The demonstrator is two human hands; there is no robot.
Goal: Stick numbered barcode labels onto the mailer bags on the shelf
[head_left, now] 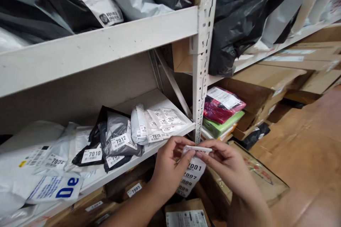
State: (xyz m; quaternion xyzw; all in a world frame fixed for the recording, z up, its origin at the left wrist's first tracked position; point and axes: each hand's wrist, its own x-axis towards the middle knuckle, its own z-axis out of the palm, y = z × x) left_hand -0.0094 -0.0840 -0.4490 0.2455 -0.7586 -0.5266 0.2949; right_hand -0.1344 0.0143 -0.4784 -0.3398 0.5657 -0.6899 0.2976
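Note:
Between my two hands hangs a white strip of numbered labels [192, 174], printed with 7001, 7007 and others below. My left hand [173, 165] pinches its upper left edge between thumb and fingers. At the upper right edge my right hand [225, 161] also pinches the strip. The top of the strip is bent over, and fingers partly hide its number. Just beyond my hands, on the lower shelf [188, 127], lie small labelled packages: a dark bag marked 7012 [117, 136], a black bag marked 7010 [92, 154] and clear packets, one marked 7015 [156, 136].
A perforated white post [204, 56] stands beyond my hands. Black and grey parcels [237, 25] fill the upper shelves. Cardboard boxes [255, 81] line the right side above a brown floor [306, 156]. Below the shelf sit labelled boxes, one marked 7005 [134, 189].

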